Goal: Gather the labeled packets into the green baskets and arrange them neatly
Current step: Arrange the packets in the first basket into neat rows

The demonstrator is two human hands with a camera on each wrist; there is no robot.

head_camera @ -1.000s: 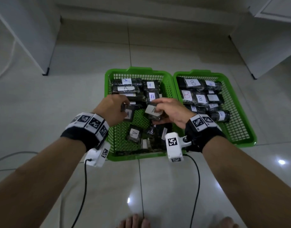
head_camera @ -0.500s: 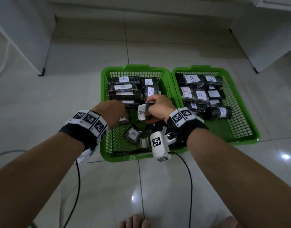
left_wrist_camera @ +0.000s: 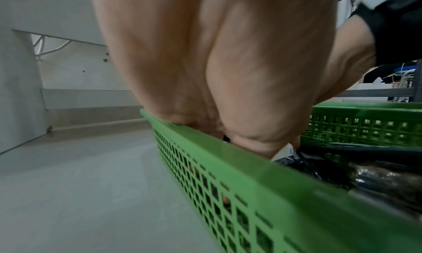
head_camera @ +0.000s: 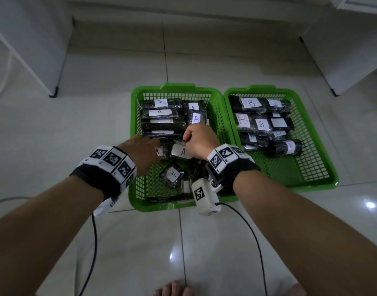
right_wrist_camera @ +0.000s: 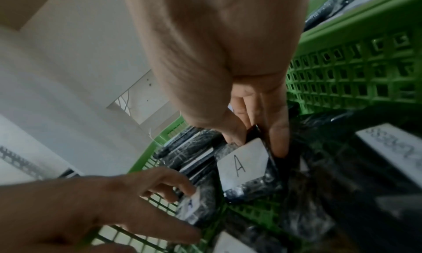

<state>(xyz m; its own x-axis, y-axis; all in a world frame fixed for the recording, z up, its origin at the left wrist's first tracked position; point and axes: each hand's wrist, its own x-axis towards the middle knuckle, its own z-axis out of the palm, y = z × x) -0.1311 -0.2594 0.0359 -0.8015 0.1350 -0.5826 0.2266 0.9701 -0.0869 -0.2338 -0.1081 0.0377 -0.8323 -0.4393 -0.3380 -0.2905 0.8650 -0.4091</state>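
Note:
Two green baskets stand side by side on the floor. The left basket point(head_camera: 133, 146) holds dark packets labeled A; the right basket point(head_camera: 324, 167) holds packets labeled B. My right hand point(head_camera: 199, 141) pinches an A packet point(head_camera: 181, 151) by its top edge over the left basket's middle; the right wrist view shows that packet point(right_wrist_camera: 245, 168) between thumb and fingers. My left hand point(head_camera: 144, 150) curls its fingers round a smaller packet point(head_camera: 162, 151) beside it, also visible as a packet point(right_wrist_camera: 194, 206) low in the right wrist view. A loose A packet point(head_camera: 172, 174) lies nearer me.
White cabinets point(head_camera: 29, 43) stand at the back left and a cabinet point(head_camera: 343, 45) at the back right on the tiled floor point(head_camera: 98, 82). Cables trail from both wrist cameras. My bare toes point(head_camera: 174, 289) show at the bottom edge.
Both hands have moved further into the left basket. The right hand turned its A packet from tilted to label-up and lowered it beside the left hand's packet.

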